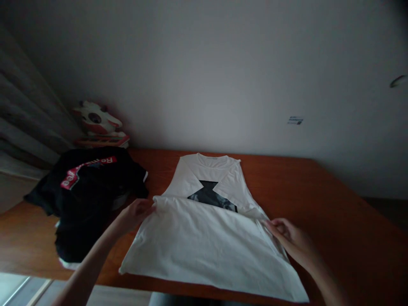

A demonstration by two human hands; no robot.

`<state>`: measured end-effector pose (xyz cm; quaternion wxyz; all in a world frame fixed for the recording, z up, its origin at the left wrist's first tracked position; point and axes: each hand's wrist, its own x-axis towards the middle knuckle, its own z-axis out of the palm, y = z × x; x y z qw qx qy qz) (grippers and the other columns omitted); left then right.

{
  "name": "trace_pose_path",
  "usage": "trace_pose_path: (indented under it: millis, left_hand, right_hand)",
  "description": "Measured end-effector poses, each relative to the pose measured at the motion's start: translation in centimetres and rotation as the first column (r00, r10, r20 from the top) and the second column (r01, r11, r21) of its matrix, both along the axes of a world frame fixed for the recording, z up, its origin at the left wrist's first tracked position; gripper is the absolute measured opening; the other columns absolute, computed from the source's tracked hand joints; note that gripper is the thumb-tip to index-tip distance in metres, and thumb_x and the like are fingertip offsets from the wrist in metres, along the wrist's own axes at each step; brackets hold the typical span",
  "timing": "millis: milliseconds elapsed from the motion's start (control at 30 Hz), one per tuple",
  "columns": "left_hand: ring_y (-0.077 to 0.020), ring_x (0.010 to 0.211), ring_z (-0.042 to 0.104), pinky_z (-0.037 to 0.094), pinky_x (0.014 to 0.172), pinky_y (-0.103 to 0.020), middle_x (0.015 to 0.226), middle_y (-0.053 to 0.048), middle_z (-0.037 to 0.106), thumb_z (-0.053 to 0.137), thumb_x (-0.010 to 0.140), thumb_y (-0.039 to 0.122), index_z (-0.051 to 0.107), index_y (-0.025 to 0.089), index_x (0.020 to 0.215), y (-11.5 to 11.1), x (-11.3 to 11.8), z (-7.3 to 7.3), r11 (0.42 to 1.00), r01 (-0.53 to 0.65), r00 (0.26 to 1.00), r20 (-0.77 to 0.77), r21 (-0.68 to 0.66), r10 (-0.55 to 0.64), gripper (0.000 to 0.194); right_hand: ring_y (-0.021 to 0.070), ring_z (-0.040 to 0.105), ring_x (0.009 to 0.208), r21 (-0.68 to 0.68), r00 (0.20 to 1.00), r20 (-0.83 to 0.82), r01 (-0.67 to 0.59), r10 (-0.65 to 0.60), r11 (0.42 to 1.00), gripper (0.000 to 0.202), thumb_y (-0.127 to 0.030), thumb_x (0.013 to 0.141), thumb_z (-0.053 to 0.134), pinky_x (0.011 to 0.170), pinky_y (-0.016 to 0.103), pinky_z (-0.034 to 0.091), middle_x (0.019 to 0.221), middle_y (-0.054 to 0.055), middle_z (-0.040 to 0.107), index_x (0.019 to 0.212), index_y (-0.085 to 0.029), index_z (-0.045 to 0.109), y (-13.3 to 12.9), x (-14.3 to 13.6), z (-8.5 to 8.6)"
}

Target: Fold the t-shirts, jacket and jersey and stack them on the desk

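White tee [204, 238] is lying flat mid-desk [334, 199], collar pointing to 12 o'clock, hem toward 6, so its long axis is running straight away from the person. Left hand [135, 214] is pinching the folded edge at 9 o'clock, right hand [291, 238] is gripping the same fold at 3, both about equally close. Black shirt pile [92, 191] is sitting off around 10 o'clock.

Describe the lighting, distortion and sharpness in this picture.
Head view: dim and underexposed, with no glare; the white shirt is brightest, the black shirt loses detail in shadow. Wide-lens distortion bends the table edges and darkens the corners. Both hands look slightly soft.
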<state>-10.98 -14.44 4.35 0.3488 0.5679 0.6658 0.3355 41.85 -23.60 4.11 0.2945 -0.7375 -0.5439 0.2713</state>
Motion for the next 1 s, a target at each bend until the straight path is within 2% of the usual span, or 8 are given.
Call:
trace_pose_path:
  millis: [100,200,400,533,700,833,900,1000]
  left_hand:
    - [-0.0231,0.071,0.068,0.051,0.064,-0.028,0.071,-0.001,0.07,0.078,0.059,0.065,0.067,0.021,0.078,1.8,1.0,0.0,0.993,0.116,0.984,-0.129,-0.036,-0.12,0.049]
    - [-0.0182,0.063,0.061,0.044,0.057,-0.024,0.06,0.002,0.06,0.076,0.064,0.064,0.062,0.02,0.064,2.0,1.2,0.6,0.977,0.209,0.962,-0.168,-0.047,-0.214,0.045]
    - [-0.0166,0.069,0.062,0.05,0.064,-0.025,0.079,-0.001,0.067,0.081,0.07,0.054,0.06,0.021,0.078,-0.3,-0.6,1.4,0.984,0.131,0.937,0.31,0.12,-0.162,0.04]
    - [-0.0232,0.087,0.07,0.056,0.077,-0.032,0.094,-0.007,0.074,0.082,0.072,0.049,0.062,0.021,0.085,-2.3,-1.9,1.1,0.975,0.211,0.89,0.399,0.067,-0.22,0.037]
    - [-0.028,0.101,0.072,0.057,0.088,-0.037,0.114,-0.01,0.075,0.083,0.07,0.051,0.068,0.025,0.116,-2.2,-0.6,2.0,0.942,0.333,0.942,0.06,-0.039,-0.33,0.055]
    - [-0.0225,0.082,0.071,0.054,0.077,-0.028,0.095,-0.005,0.077,0.076,0.073,0.059,0.077,0.025,0.095,-0.9,0.8,2.5,0.898,0.438,0.843,-0.331,-0.032,-0.423,0.04]
    - [-0.0196,0.073,0.068,0.052,0.071,-0.025,0.08,-0.003,0.073,0.066,0.082,0.062,0.075,0.022,0.083,-0.6,0.8,2.5,0.9,0.435,0.842,-0.365,0.023,-0.398,0.041]
    - [-0.019,0.072,0.066,0.052,0.066,-0.023,0.075,-0.003,0.069,0.054,0.089,0.068,0.071,0.019,0.082,-1.1,-0.2,2.2,0.94,0.315,0.931,-0.239,0.135,-0.277,0.053]
  right_hand:
    - [0.0253,0.073,0.068,0.011,0.981,0.179,-0.079,0.076,0.997,0.039,-0.066,0.076,0.066,0.057,0.029,0.047,0.073,0.005,0.076,0.079,-0.027,0.068,1.5,-1.8,-0.4]
    - [0.026,0.073,0.071,0.033,0.978,0.164,-0.133,0.126,0.991,0.033,-0.059,0.077,0.063,0.061,0.031,0.048,0.076,0.005,0.077,0.079,-0.027,0.07,2.0,-2.0,-0.3]
    - [0.0306,0.074,0.097,0.166,0.98,-0.195,0.001,0.032,0.986,0.052,-0.068,0.076,0.064,0.083,0.034,0.058,0.104,0.011,0.08,0.097,-0.022,0.075,1.0,-0.1,1.0]
    - [0.0324,0.073,0.103,0.079,0.958,-0.28,0.082,-0.057,0.993,0.053,-0.071,0.073,0.066,0.087,0.035,0.059,0.107,0.01,0.079,0.097,-0.024,0.076,-0.3,0.8,0.5]
    - [0.0307,0.074,0.099,-0.01,0.966,-0.252,-0.067,0.062,0.998,0.059,-0.074,0.075,0.064,0.085,0.036,0.059,0.105,0.01,0.08,0.101,-0.022,0.075,0.8,0.4,-0.4]
    - [0.0285,0.074,0.09,-0.009,0.958,-0.224,-0.183,0.176,0.983,0.059,-0.075,0.078,0.062,0.079,0.035,0.058,0.093,0.009,0.079,0.096,-0.02,0.074,2.4,0.0,-0.2]
    - [0.029,0.073,0.091,0.091,0.959,-0.251,-0.11,0.13,0.99,0.059,-0.075,0.074,0.066,0.081,0.036,0.057,0.094,0.01,0.078,0.095,-0.02,0.072,2.4,0.4,-0.4]
    - [0.0273,0.072,0.092,0.237,0.93,-0.367,0.094,0.0,0.967,0.054,-0.072,0.07,0.074,0.081,0.034,0.057,0.094,0.009,0.076,0.092,-0.022,0.069,0.9,1.8,-1.4]
